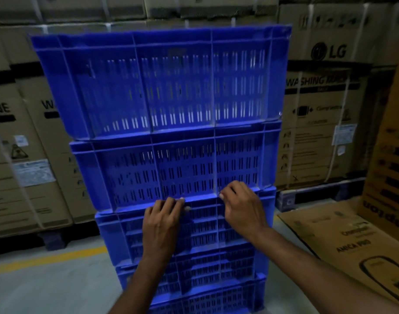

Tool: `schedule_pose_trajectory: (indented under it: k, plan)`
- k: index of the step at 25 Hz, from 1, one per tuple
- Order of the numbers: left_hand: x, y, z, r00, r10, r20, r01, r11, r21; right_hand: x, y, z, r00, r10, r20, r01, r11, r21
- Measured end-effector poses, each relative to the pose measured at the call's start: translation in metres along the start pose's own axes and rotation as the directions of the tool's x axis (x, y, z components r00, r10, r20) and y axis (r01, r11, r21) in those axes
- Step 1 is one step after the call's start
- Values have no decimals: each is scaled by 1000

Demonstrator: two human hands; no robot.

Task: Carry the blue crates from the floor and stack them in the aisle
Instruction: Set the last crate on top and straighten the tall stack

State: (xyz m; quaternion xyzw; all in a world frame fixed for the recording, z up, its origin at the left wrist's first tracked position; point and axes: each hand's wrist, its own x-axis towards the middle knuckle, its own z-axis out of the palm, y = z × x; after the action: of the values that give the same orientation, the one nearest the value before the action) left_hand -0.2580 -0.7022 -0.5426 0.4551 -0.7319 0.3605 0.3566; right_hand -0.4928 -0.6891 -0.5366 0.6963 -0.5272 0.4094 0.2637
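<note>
**Both hands on the crate stack, at the seam under the second crate**

9 o'clock: wall of strapped washing machine cartons (24, 143). 8 o'clock: yellow floor line (47, 259). Centre, 12 down to 6: blue crates (194, 232) stacked on the floor, at least four high. The top crate (160, 82) sits offset toward 9 o'clock over the second crate (171, 171). Left hand (162, 225) has its fingertips on the second crate's bottom edge. Right hand (241, 209) is just beside it toward 3 o'clock, fingers curled at the same seam. Both touch plastic; can't tell whether either actually grips. 2 o'clock: LG carton (318, 109). 4 o'clock: flattened cardboard box (341, 245) on the floor.
</note>
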Motion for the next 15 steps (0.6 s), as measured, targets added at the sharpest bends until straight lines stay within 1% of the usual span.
schedule_pose_trajectory:
  k: [1,2,3,5,6,8,10,13,15]
  plan:
    - [15,-2,-13,1000,24,-18,-25,1000,-10,11,-3,-15,999,-40,6,40,999,-4]
    - [31,-4,-24,998,40,-54,-42,999,-31,24,-4,-27,997,-70,-28,70,998,-4]
    - [52,-10,-37,994,39,-106,-45,998,-53,44,-6,-40,991,-85,-102,85,996,-11]
    - [97,-26,-58,982,-2,-189,-8,999,-53,89,-12,-61,966,-57,-251,41,997,-69]
    - [115,-33,-64,981,-2,-195,-4,1000,-30,108,-12,-67,958,-36,-283,7,995,-102]
    - [135,-41,-64,979,45,-200,-40,999,28,129,-9,-69,952,-30,-304,-11,991,-133]
    - [138,-46,-61,973,73,-217,-66,997,38,130,-2,-64,945,-62,-322,21,991,-129]
    - [144,-46,-58,961,2,-276,-1,1000,4,132,5,-60,926,-55,-373,12,993,-116]
    - [149,-44,-57,941,-27,-338,24,1000,-13,139,5,-59,899,-56,-434,-2,991,-132]
